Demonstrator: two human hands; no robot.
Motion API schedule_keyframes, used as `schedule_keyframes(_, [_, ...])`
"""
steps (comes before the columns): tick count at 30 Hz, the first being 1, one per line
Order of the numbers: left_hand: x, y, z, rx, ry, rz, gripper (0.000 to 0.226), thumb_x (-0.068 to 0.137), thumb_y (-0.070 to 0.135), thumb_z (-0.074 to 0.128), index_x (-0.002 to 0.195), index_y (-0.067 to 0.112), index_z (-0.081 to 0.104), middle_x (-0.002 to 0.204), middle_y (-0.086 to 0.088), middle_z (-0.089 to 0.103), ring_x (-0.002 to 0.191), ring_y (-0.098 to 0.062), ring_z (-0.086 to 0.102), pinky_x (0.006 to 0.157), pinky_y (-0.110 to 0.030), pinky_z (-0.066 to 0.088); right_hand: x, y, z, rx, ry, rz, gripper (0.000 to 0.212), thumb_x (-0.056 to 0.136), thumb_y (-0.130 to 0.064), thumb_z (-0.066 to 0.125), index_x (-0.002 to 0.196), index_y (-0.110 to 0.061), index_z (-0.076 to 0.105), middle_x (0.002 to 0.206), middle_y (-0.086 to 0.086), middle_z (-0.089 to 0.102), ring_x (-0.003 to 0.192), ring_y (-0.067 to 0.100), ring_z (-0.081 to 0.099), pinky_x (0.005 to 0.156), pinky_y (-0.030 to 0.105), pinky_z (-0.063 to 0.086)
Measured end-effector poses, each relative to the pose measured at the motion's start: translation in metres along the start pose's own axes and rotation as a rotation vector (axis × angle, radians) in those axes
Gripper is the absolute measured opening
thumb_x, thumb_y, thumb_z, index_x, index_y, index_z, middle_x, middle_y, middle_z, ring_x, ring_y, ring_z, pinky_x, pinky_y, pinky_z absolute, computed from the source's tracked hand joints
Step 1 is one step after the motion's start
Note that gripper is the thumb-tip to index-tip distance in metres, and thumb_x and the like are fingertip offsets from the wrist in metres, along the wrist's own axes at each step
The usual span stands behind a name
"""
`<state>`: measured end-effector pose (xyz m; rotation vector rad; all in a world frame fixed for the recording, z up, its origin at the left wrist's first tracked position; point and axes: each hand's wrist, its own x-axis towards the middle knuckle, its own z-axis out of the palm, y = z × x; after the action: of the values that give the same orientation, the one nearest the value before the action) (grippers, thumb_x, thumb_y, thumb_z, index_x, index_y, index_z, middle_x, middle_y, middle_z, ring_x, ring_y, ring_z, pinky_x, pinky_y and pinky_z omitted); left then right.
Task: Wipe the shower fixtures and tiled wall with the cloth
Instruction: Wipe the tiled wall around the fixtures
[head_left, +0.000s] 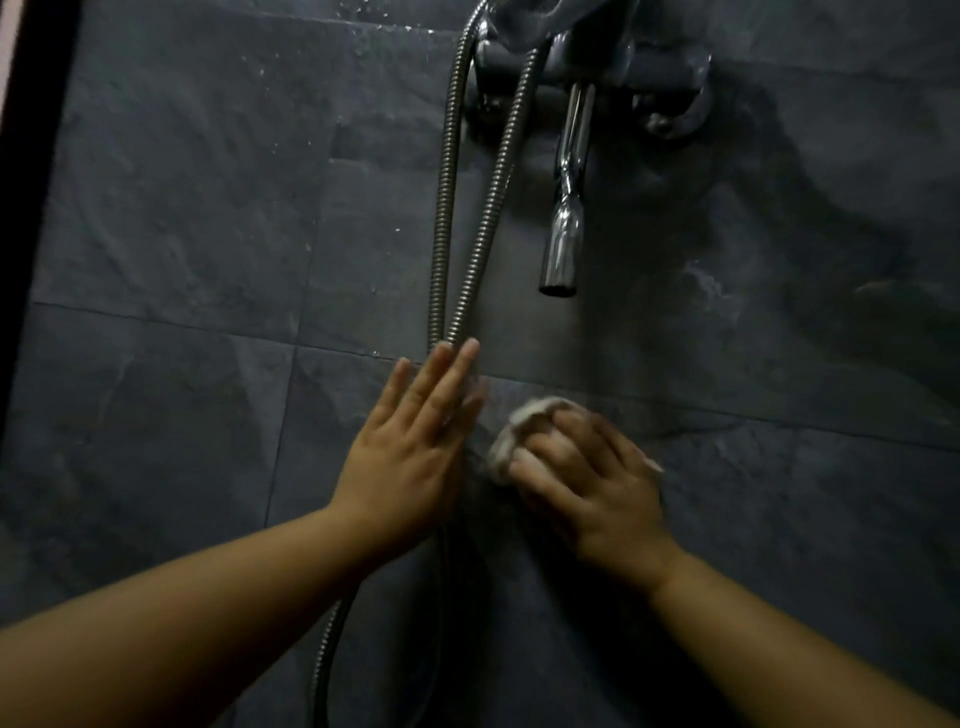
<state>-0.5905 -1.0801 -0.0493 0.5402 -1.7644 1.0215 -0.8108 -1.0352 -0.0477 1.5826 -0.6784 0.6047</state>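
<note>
While right hand (589, 486) holds bunched white cloth (511, 441) (blurred) on tiled wall (182, 208) | left hand (410, 447): grip wide, seemingly touching hose (444, 208)

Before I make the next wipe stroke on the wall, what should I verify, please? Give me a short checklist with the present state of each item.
1. Cloth gripped by the right hand: ok, fingers curl over it.
2. Cloth pressed on the tiled wall: ok.
3. Hose held aside: ok, the left hand lies flat on it, fingers straight, beside the cloth.
4. Spout out of the stroke path: ok, it hangs above both hands, apart from them.
5. Upper tiles dry: not ok, water drops show near the hose.
6. Cloth clean enough: cannot tell, the picture is dim and blurred there.
</note>
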Motion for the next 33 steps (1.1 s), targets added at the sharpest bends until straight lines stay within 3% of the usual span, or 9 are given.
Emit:
schedule_keyframes(3, [-0.009,0.011,-0.006,0.045,-0.037,0.125,0.052,0.088,0.020,0.035,0.137,0.006,0.040,0.149,-0.018,0.027,0.144,-0.030,0.012,0.117,-0.043,0.004,-0.005,0.022,-0.016,0.001,-0.031,-0.005,0.042,0.084,-0.025,0.063,0.124,-0.024,0.051,0.128,0.012,0.059,0.124,0.035,0.048,0.102,0.050,0.037])
schedule_keyframes(7, [0.015,0.021,-0.010,0.082,-0.140,0.254,0.055,0.084,0.029,0.035,0.131,0.005,0.051,0.141,-0.020,0.043,0.135,-0.033,0.033,0.113,-0.043,0.012,0.026,0.079,-0.034,-0.097,0.039,0.495,0.054,0.085,-0.028,0.047,0.138,-0.025,0.037,0.148,0.012,0.035,0.136,0.032,0.027,0.112,0.040,0.015])
schedule_keyframes(9, [0.029,0.033,-0.006,0.078,-0.174,0.205,0.057,0.081,0.033,0.035,0.128,0.006,0.054,0.136,-0.018,0.050,0.130,-0.032,0.044,0.112,-0.045,0.025,0.022,0.074,-0.031,-0.108,0.050,0.575,0.055,0.085,-0.030,0.043,0.139,-0.026,0.034,0.150,0.013,0.033,0.136,0.034,0.027,0.113,0.042,0.015])
schedule_keyframes(15, [0.062,0.075,0.005,-0.119,-0.213,-0.004,0.059,0.072,0.033,0.038,0.120,0.008,0.062,0.127,-0.015,0.059,0.119,-0.033,0.055,0.094,-0.050,0.044,-0.061,0.068,-0.061,-0.090,-0.173,0.030,0.046,0.086,-0.026,0.047,0.132,-0.026,0.045,0.140,0.009,0.043,0.133,0.034,0.035,0.111,0.043,0.023])
schedule_keyframes(17, [0.078,0.087,0.008,-0.154,-0.200,-0.010,0.060,0.072,0.035,0.037,0.120,0.008,0.062,0.129,-0.015,0.058,0.121,-0.033,0.053,0.096,-0.050,0.043,-0.056,0.113,-0.073,-0.124,-0.181,0.022,0.045,0.086,-0.027,0.047,0.131,-0.024,0.045,0.138,0.016,0.048,0.130,0.038,0.039,0.108,0.044,0.028])
schedule_keyframes(21, [0.111,0.111,0.015,-0.173,-0.177,-0.025,0.062,0.072,0.039,0.036,0.120,0.010,0.062,0.130,-0.012,0.058,0.123,-0.034,0.052,0.096,-0.052,0.041,-0.018,0.203,-0.102,-0.205,-0.020,0.673,0.050,0.089,-0.048,0.034,0.134,-0.028,0.044,0.143,0.010,0.043,0.126,0.036,0.042,0.108,0.049,0.030])
schedule_keyframes(23, [0.126,0.125,0.018,-0.171,-0.175,-0.014,0.064,0.073,0.042,0.035,0.126,0.014,0.058,0.138,-0.010,0.051,0.130,-0.032,0.043,0.099,-0.056,0.038,-0.016,0.207,-0.098,-0.224,0.088,0.794,0.049,0.092,-0.046,0.033,0.137,-0.028,0.043,0.147,0.009,0.039,0.128,0.034,0.040,0.110,0.050,0.027])
schedule_keyframes(26, [0.137,0.146,0.030,-0.153,-0.178,-0.014,0.066,0.076,0.046,0.034,0.135,0.020,0.048,0.149,-0.008,0.036,0.140,-0.026,0.019,0.111,-0.055,0.024,-0.049,0.157,-0.080,-0.266,0.215,0.758,0.044,0.095,-0.043,0.035,0.138,-0.037,0.027,0.143,0.014,0.040,0.126,0.035,0.040,0.108,0.045,0.025])
schedule_keyframes(33, [0.121,0.177,0.057,-0.146,-0.060,0.063,0.065,0.080,0.049,0.036,0.138,0.021,0.039,0.148,-0.015,0.033,0.138,-0.028,0.021,0.109,-0.056,0.007,-0.165,0.090,-0.097,-0.195,-0.104,0.576,0.043,0.096,-0.039,0.035,0.139,-0.033,0.028,0.143,0.012,0.036,0.130,0.036,0.036,0.110,0.047,0.023])
